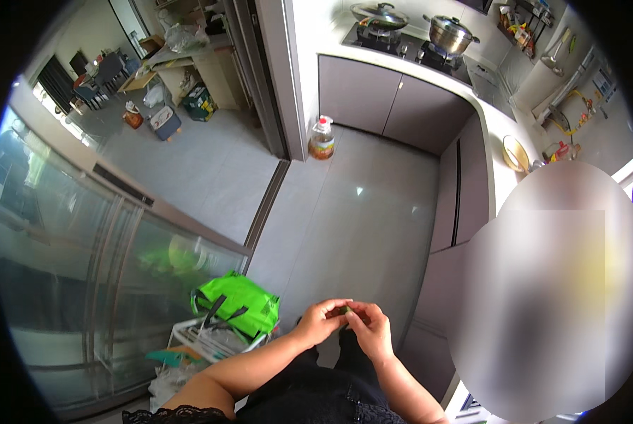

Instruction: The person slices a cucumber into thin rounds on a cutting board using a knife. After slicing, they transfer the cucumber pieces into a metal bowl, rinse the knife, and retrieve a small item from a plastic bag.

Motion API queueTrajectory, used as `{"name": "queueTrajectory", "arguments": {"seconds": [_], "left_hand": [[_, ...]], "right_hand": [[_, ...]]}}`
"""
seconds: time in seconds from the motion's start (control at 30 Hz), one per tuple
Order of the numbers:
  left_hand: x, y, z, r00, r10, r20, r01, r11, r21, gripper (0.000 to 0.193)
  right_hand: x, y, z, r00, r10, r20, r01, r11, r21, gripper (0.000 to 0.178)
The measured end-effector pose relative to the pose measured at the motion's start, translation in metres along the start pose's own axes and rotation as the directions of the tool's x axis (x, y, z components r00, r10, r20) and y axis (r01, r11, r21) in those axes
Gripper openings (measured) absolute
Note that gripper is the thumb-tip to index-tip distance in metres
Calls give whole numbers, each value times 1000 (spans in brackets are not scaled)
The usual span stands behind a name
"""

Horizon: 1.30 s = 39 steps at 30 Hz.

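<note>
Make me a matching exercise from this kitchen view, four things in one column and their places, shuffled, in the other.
Things
1. Small green item
2. Green bag
3. Steel pot
4. Red-capped bottle

Places
A. On the black stove
B. On the floor, near the grey cupboards
C. Between the left hand and right hand
D. Beside the glass door

Pairs: 1-C, 2-D, 3-A, 4-B

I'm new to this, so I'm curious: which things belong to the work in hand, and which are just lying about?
In use:
- left hand
- right hand
- small green item at their fingertips

Apparently lying about:
- green bag
- red-capped bottle
- steel pot
- lidded pan
</note>
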<state>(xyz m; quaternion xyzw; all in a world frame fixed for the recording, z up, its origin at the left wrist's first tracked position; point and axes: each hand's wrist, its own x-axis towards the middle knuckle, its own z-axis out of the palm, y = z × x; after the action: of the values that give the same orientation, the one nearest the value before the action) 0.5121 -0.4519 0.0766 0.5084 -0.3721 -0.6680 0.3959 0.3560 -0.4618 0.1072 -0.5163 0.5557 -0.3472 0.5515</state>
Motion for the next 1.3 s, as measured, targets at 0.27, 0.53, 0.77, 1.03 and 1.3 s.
{"name": "queueTrajectory", "arguments": {"seconds": [0.27,0.53,0.77,1.03,1.3], "left_hand": [[135,54,-14,965,125,-231,-123,992,21,31],[200,135,-168,791,156,-592,-444,811,-380,37],[238,157,-361,612,26,-791,-616,643,-455,33],[263,172,-530,414,-233,-880,-836,285,-469,23],[256,119,-634,115,-508,-854,-952,189,-240,20]], "right_hand": [[174,-45,-17,997,59,51,-62,995,75,24],[371,-137,126,787,82,612,-65,997,-50,28],[500,-168,341,557,97,825,-53,995,-81,29],[576,-177,537,320,178,931,54,977,-206,31],[590,-142,688,1,157,988,284,947,-150,50]]}}
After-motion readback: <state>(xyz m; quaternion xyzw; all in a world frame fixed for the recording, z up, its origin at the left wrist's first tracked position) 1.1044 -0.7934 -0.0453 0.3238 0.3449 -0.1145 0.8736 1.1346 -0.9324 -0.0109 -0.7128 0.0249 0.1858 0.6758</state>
